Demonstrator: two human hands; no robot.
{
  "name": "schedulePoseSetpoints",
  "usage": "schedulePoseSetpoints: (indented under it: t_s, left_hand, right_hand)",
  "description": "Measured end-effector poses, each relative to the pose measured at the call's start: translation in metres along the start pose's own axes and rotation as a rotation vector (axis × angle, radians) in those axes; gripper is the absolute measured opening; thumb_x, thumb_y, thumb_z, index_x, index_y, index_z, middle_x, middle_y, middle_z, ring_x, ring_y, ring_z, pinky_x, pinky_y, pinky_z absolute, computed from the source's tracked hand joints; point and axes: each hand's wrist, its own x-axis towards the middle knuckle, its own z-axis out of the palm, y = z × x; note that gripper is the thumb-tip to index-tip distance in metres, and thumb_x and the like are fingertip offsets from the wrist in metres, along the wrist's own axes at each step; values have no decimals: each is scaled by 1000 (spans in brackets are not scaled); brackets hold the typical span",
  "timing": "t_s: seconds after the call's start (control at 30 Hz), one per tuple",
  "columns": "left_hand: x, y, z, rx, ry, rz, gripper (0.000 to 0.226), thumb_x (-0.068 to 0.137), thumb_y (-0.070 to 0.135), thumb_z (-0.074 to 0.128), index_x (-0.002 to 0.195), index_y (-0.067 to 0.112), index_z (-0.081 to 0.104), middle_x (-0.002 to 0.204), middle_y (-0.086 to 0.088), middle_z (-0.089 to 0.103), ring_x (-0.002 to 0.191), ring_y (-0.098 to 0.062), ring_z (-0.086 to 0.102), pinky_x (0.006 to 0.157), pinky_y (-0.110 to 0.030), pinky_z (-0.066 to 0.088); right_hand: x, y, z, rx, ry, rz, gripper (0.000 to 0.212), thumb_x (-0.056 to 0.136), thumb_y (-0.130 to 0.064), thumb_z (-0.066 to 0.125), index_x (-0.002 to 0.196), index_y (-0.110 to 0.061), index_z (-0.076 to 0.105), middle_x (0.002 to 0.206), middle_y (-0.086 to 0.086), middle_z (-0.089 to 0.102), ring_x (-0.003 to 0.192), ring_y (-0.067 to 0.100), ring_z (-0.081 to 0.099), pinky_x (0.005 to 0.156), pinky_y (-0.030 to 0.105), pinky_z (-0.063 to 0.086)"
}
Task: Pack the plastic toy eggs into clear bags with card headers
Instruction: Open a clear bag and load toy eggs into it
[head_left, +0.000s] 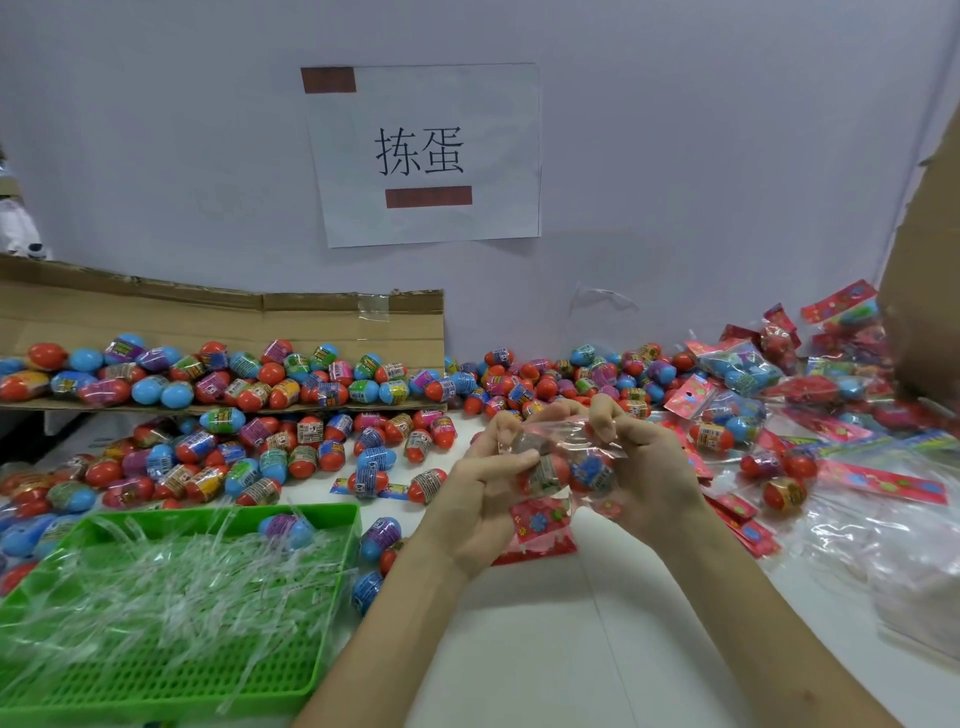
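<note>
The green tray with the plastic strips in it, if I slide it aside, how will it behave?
The green tray looks like thin perforated plastic, so probably light and easy to slide. The clear strips heaped in it look loose and may spill. The blue egg lying on them could roll.

Two hands, left (483, 499) and right (644, 467), on one clear bag (563, 457) with two eggs inside, as far as I can tell. One green tray (208, 680), one egg in it. One paper sign (423, 153), two tape strips. Loose eggs (311, 447) across the table (545, 649): too many to count, well over a hundred. Filled bags (737, 366) at the far right corner: a heap, uncountable.
</note>
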Motion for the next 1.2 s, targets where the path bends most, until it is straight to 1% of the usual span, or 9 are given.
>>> schedulePoseSetpoints:
  t_s: [0.1,0.4,0.57,0.63,0.73,0.87,0.97,1.07,1.2]
  left_hand:
    - [-3,7,1,22,33,-13,39,76,-10,65,109,10,57,108,-16,76,93,-29,76,74,-38,63]
    - [-3,8,1,65,-36,6,46,85,-11,59,124,7,44,109,-13,76,97,-25,76,77,-34,63]
    - [-2,9,2,69,-37,20,30,88,-9,50,112,10,48,135,-20,66,119,-32,69,96,-43,60]
    - [-1,9,2,77,-30,21,27,89,-8,51,109,10,49,138,-22,64,125,-35,64,100,-45,56]
    - [-2,8,0,46,-44,22,25,93,-9,49,110,8,51,139,-23,62,125,-35,64,99,-46,58]
    - [-2,8,2,29,-80,50,22,92,-8,49,104,11,50,144,-20,60,132,-35,60,102,-45,56]
    - [-2,8,0,-11,-77,66,25,90,-6,52,109,10,50,144,-20,60,133,-36,59,102,-44,56]
    - [-2,10,-2,-138,-87,59,51,86,-3,58,133,9,43,140,-23,62,125,-38,65,91,-45,60]
    - [-4,11,1,-140,-14,61,36,82,3,63,115,8,79,130,-22,69,112,-36,72,85,-45,63]
  right_hand:
    - [-1,1,-2,43,-12,-1,26,84,-6,38,62,-12,51,107,16,62,104,33,61,79,42,57]
    - [2,15,-5,202,55,-70,25,78,-14,37,58,-9,50,105,15,65,98,36,62,83,48,54]
    - [3,13,0,-18,53,-16,43,70,-43,85,77,-8,60,105,10,68,92,27,69,70,39,59]
    - [5,13,2,-163,120,-32,48,60,-30,94,77,-9,55,101,12,64,90,28,67,65,39,61]
    - [5,11,4,-214,162,-61,29,72,-7,76,67,-17,49,94,9,62,83,24,67,59,34,59]
    - [1,5,2,-133,87,-31,24,75,-8,73,76,-16,51,91,7,65,81,20,70,58,30,58]
    - [-2,3,0,-93,3,-10,20,78,-15,79,86,-16,61,101,8,65,88,22,70,65,33,60]
    - [-3,3,-1,-58,-24,5,46,71,-28,92,113,-21,75,123,11,70,105,28,72,73,37,62]
    - [1,6,-2,-16,-77,-18,62,73,-27,91,131,-23,69,142,10,61,123,31,64,87,43,61]
